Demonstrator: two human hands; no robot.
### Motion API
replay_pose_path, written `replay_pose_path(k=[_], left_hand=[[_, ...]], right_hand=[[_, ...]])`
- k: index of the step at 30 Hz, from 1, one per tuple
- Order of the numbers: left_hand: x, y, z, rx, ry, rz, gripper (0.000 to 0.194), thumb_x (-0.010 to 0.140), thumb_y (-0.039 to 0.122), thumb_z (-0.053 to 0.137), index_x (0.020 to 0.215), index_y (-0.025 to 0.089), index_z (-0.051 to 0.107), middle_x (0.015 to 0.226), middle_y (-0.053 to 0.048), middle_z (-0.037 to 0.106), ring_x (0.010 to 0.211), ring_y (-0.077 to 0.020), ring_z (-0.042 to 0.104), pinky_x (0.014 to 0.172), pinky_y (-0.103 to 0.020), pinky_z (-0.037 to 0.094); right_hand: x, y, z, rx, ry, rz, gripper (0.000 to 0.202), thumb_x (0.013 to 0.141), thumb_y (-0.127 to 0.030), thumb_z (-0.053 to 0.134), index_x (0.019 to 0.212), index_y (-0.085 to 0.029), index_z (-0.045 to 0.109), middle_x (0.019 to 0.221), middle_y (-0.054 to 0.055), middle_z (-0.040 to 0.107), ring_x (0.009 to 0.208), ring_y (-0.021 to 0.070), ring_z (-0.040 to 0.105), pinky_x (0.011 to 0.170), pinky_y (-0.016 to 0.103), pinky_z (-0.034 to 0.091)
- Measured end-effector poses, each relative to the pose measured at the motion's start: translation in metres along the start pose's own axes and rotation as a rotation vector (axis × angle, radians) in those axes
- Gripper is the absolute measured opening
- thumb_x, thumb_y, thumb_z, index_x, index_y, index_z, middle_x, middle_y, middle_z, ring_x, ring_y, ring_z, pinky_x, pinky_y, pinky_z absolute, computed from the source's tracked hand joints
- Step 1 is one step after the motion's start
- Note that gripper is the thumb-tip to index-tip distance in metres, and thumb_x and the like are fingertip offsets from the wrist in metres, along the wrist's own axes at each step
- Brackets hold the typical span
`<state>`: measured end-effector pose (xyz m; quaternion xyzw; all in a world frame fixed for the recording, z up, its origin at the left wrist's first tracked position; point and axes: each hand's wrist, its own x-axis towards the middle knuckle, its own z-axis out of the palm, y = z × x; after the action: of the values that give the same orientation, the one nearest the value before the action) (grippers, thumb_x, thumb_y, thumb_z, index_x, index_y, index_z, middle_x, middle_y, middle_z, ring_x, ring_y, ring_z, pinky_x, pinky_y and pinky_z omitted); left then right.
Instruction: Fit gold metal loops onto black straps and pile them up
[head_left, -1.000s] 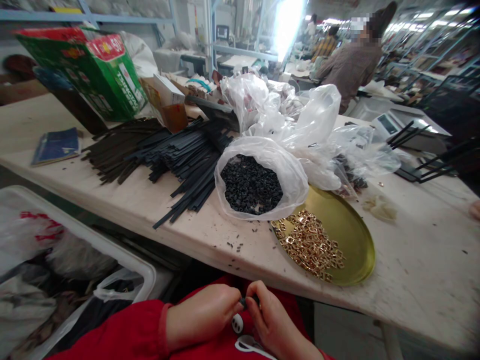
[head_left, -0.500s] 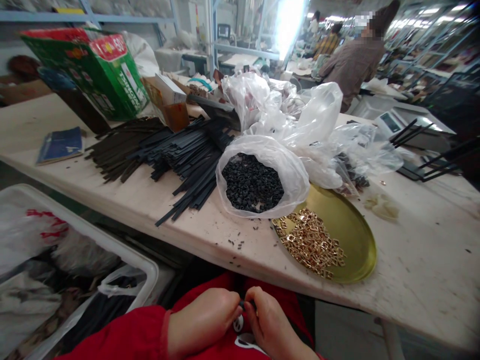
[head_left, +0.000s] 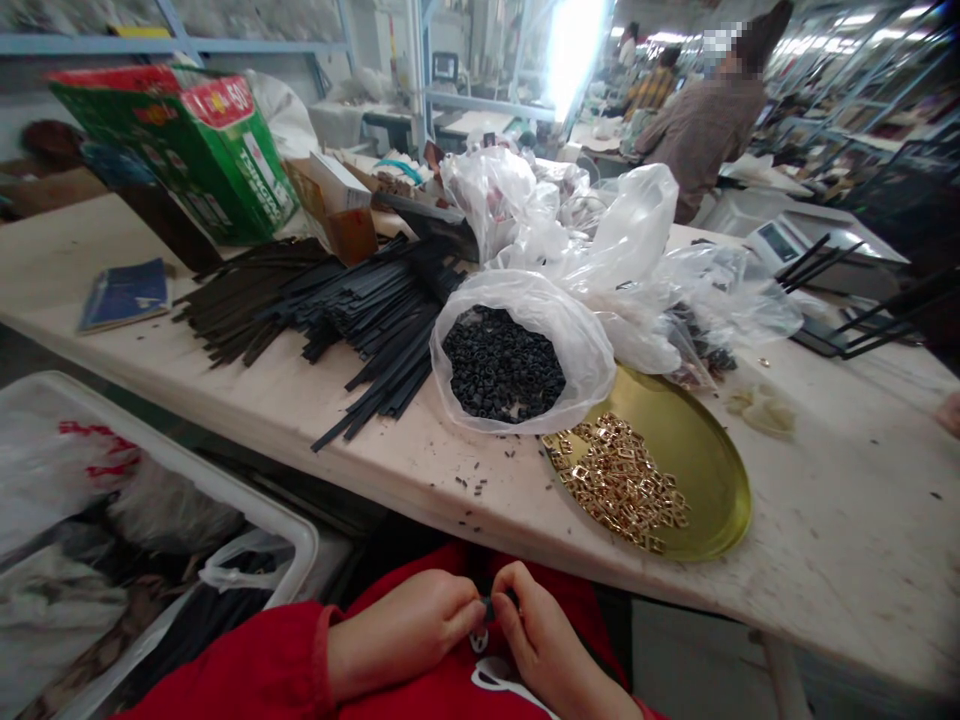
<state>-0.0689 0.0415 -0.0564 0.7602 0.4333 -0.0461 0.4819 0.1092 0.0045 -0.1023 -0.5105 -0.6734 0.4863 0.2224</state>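
Low over my lap, my left hand (head_left: 433,618) and my right hand (head_left: 534,622) meet with fingertips pinched. Between them shows a small dark piece (head_left: 488,607), mostly covered by the fingers; its exact kind cannot be made out. On the table ahead, a clear plastic bag (head_left: 592,345) stands rolled open, full of small black loops (head_left: 502,365). Right of it, a round gold tray (head_left: 712,470) carries a heap of gold-coloured metal buckles (head_left: 626,480). Long dark strips (head_left: 360,310) lie in a fanned pile to the left.
A white crate (head_left: 304,545) with bags and scraps stands at lower left. A blue booklet (head_left: 126,293) and a green box (head_left: 232,165) are on the table's left. Crumpled plastic bags (head_left: 630,220) and a scale (head_left: 780,243) sit behind. Another person (head_left: 697,130) stands beyond.
My hands have shifted slightly, and more of the dark piece shows between my fingertips. Part of another person's hand has appeared at the right edge.
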Motion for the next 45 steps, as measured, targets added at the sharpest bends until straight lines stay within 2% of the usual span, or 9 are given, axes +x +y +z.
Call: replay_pose_path(k=[15,21,29,32,36,38,41,43,45], left_hand=[[0.0,-0.009,0.008,-0.278,-0.051,-0.019,0.037,0.089,0.032,0.031,0.08,0.018,0.064,0.078,0.001,0.067,0.07,-0.0117,0.058,0.063,-0.018,0.04],[-0.001,-0.01,0.005,-0.113,-0.038,0.001,0.037,0.09,0.037,0.031,0.081,0.018,0.062,0.077,-0.001,0.066,0.066,-0.0124,0.056,0.057,-0.019,0.038],[0.001,-0.001,0.01,0.076,0.01,0.057,0.038,0.092,0.03,0.026,0.083,0.018,0.061,0.078,-0.004,0.068,0.065,-0.0155,0.061,0.054,-0.021,0.038],[0.007,-0.004,-0.009,0.212,0.037,0.049,0.034,0.09,0.032,0.032,0.082,0.018,0.062,0.078,-0.005,0.069,0.065,-0.0173,0.062,0.054,-0.023,0.039],[0.031,-0.023,-0.052,0.377,0.288,-0.093,0.026,0.085,0.04,0.045,0.086,0.019,0.06,0.078,-0.005,0.068,0.071,-0.0214,0.063,0.058,-0.025,0.042],[0.049,-0.032,-0.07,0.427,0.394,-0.105,0.025,0.087,0.038,0.044,0.086,0.018,0.059,0.078,-0.006,0.067,0.074,-0.022,0.063,0.063,-0.027,0.043],[0.073,-0.041,-0.088,0.464,0.466,-0.083,0.019,0.086,0.032,0.048,0.081,0.017,0.059,0.085,-0.008,0.065,0.083,-0.022,0.061,0.073,-0.03,0.043],[0.083,-0.048,-0.101,0.474,0.52,-0.077,0.016,0.084,0.031,0.052,0.079,0.017,0.059,0.09,-0.007,0.063,0.09,-0.0216,0.058,0.08,-0.031,0.041],[0.086,-0.057,-0.122,0.471,0.614,-0.12,0.016,0.086,0.029,0.049,0.082,0.018,0.059,0.093,-0.007,0.061,0.093,-0.022,0.056,0.083,-0.033,0.039]], right_hand=[[-0.002,0.0,0.001,0.069,-0.03,0.012,0.021,0.092,-0.031,0.031,0.081,-0.019,0.045,0.069,0.0,0.054,0.061,0.0123,0.05,0.057,0.023,0.038],[0.0,0.002,0.01,0.176,0.059,0.065,0.022,0.092,-0.036,0.031,0.091,-0.02,0.045,0.075,0.0,0.053,0.064,0.0125,0.051,0.058,0.023,0.041],[0.002,0.003,0.016,0.263,0.012,0.024,0.03,0.091,-0.045,0.029,0.097,-0.021,0.046,0.077,0.001,0.053,0.066,0.0128,0.052,0.06,0.023,0.043],[0.015,0.009,0.014,0.275,0.093,0.073,0.035,0.09,-0.049,0.028,0.097,-0.021,0.046,0.068,-0.002,0.051,0.056,0.0124,0.05,0.05,0.022,0.04],[0.056,0.015,-0.006,0.065,0.217,0.035,0.034,0.088,-0.05,0.033,0.085,-0.02,0.05,0.062,-0.001,0.053,0.056,0.0154,0.052,0.052,0.025,0.04],[0.082,0.017,-0.021,-0.13,0.284,-0.026,0.029,0.087,-0.046,0.039,0.081,-0.02,0.052,0.069,0.002,0.059,0.064,0.018,0.056,0.058,0.028,0.042],[0.116,0.026,-0.036,-0.434,0.378,-0.146,0.025,0.088,-0.035,0.041,0.075,-0.021,0.057,0.072,0.005,0.062,0.07,0.0217,0.058,0.065,0.033,0.044],[0.13,0.04,-0.04,-0.588,0.43,-0.238,0.024,0.088,-0.029,0.041,0.074,-0.022,0.059,0.073,0.007,0.064,0.072,0.0236,0.059,0.066,0.036,0.044],[0.137,0.058,-0.038,-0.631,0.463,-0.338,0.018,0.087,-0.028,0.044,0.084,-0.023,0.062,0.08,0.008,0.066,0.074,0.0242,0.061,0.066,0.037,0.046]])
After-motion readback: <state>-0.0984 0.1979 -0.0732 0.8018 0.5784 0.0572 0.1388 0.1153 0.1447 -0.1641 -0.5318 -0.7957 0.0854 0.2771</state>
